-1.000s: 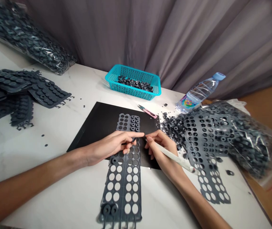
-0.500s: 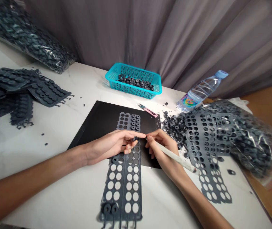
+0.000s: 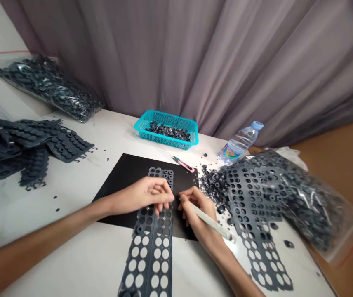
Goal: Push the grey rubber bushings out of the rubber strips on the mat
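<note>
My left hand (image 3: 156, 194) is over a dark rubber sheet (image 3: 151, 249) with rows of round holes. Its thumb and index fingertip press together, and whatever lies between them is hidden. Close by on the right, my right hand (image 3: 199, 208) grips a white pen-shaped tool (image 3: 212, 224), its front end pointing toward the left fingertips. The two hands are slightly apart. Small round rubber pieces sit in the sheet's far right corner, and one ring-shaped piece (image 3: 139, 229) sits at its left edge. A black mat (image 3: 114, 181) lies beneath the far part of the sheet.
A teal basket (image 3: 165, 142) holds small black pieces. Pink-handled snips (image 3: 186, 166) lie on the mat's far edge. At right are loose pieces (image 3: 215, 183), a second holed sheet (image 3: 247, 225), a filled plastic bag (image 3: 315, 210) and a water bottle (image 3: 236, 146). Rubber sheets (image 3: 37, 138) and another bag (image 3: 55, 90) occupy the left.
The view has tilted upward. My left index finger has curled from pointing straight into a pinch. The small black rubber piece seen in those fingers before is now hidden. The right hand keeps its tool.
</note>
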Demonstrator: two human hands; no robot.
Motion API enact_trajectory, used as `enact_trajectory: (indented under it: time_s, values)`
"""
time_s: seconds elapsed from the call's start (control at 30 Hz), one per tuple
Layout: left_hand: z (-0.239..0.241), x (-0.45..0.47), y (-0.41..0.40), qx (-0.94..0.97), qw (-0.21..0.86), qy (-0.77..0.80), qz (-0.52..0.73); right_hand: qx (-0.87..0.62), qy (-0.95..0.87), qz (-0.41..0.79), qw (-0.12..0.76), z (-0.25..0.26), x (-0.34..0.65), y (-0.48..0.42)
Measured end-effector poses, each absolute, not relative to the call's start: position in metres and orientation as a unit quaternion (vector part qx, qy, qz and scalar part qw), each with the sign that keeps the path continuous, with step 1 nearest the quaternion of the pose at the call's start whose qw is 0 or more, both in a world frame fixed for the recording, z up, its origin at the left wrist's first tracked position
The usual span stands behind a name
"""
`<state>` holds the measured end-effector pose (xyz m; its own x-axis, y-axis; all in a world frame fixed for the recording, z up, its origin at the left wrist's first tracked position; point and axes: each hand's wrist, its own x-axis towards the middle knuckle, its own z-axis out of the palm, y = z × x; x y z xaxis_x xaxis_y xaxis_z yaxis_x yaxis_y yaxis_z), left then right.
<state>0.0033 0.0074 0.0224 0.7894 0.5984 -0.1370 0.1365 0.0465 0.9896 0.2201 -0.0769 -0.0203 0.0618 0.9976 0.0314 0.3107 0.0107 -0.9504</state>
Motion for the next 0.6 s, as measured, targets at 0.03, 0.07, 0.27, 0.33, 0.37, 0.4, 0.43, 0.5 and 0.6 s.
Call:
enact_trajectory:
  time_s: [0.03,0.07,0.27,0.33,0.37,0.4,0.43,0.5,0.6]
  values:
    - [0.021,0.005,0.021,0.699,0.624,0.284,0.204,-0.583,-0.56,0.393,0.438,-0.02,0.22,-0.076]
    - [0.021,0.008,0.038,0.731,0.568,0.29,0.244,-0.583,-0.56,0.392,0.44,-0.019,0.219,-0.076]
    - [0.048,0.035,0.146,0.783,0.364,0.312,0.397,-0.569,-0.557,0.4,0.455,-0.011,0.216,-0.078]
    - [0.058,0.047,0.168,0.792,0.333,0.306,0.41,-0.57,-0.557,0.399,0.454,-0.011,0.216,-0.079]
    - [0.061,0.052,0.174,0.796,0.319,0.302,0.416,-0.572,-0.558,0.397,0.451,-0.011,0.216,-0.079]
    - [0.062,0.056,0.177,0.8,0.307,0.299,0.421,-0.574,-0.56,0.395,0.449,-0.012,0.217,-0.079]
    - [0.063,0.058,0.177,0.803,0.297,0.296,0.424,-0.575,-0.562,0.393,0.446,-0.013,0.218,-0.079]
    - [0.06,0.058,0.166,0.811,0.284,0.29,0.422,-0.575,-0.565,0.394,0.442,-0.015,0.219,-0.079]
    - [0.05,0.044,0.125,0.829,0.285,0.277,0.394,-0.573,-0.561,0.402,0.443,-0.017,0.219,-0.077]
